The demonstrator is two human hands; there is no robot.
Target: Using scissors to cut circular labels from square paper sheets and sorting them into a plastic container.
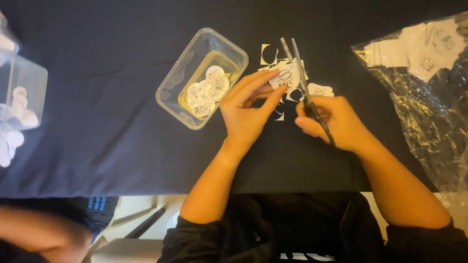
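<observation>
Your left hand (246,109) pinches a printed paper piece (286,77) between thumb and fingertips, holding it just above the dark tabletop (97,136). Your right hand (336,122) is closed around the handles of scissors (302,87), whose blades stand parted on either side of the paper's right edge. White offcuts (319,90) lie scattered on the cloth under and beside the blades. Just left of your left hand sits a clear tub (168,95) holding cut round labels (209,90). At far right a clear bag (429,112) holds a stack of uncut squares (419,48). Another clear box (24,92) stands at the left edge, and another person's arm (39,234) shows at bottom left.
</observation>
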